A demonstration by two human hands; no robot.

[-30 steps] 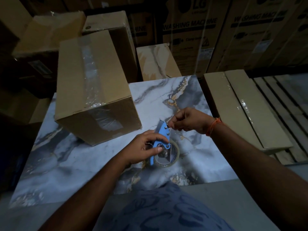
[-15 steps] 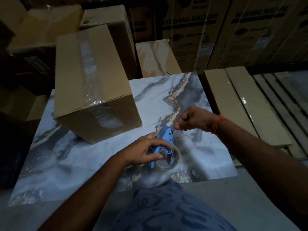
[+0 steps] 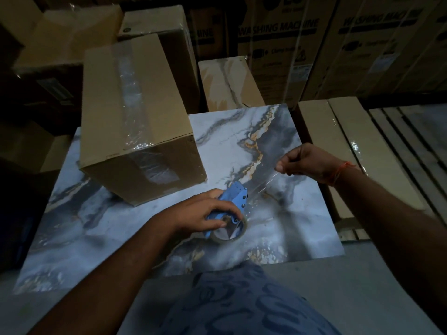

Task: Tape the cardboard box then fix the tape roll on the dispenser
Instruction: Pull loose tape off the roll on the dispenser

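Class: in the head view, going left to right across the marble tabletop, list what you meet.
cardboard box → left hand → blue tape dispenser → stretched clear tape → right hand

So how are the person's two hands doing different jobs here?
The left hand lies low and wraps over the blue tape dispenser and its tape roll, pressing them to the marble tabletop; the right hand is raised clear of the top. The left's fingers are spread around the tool; the right is a closed fist pinching the clear tape strip. Both act on the same tape.
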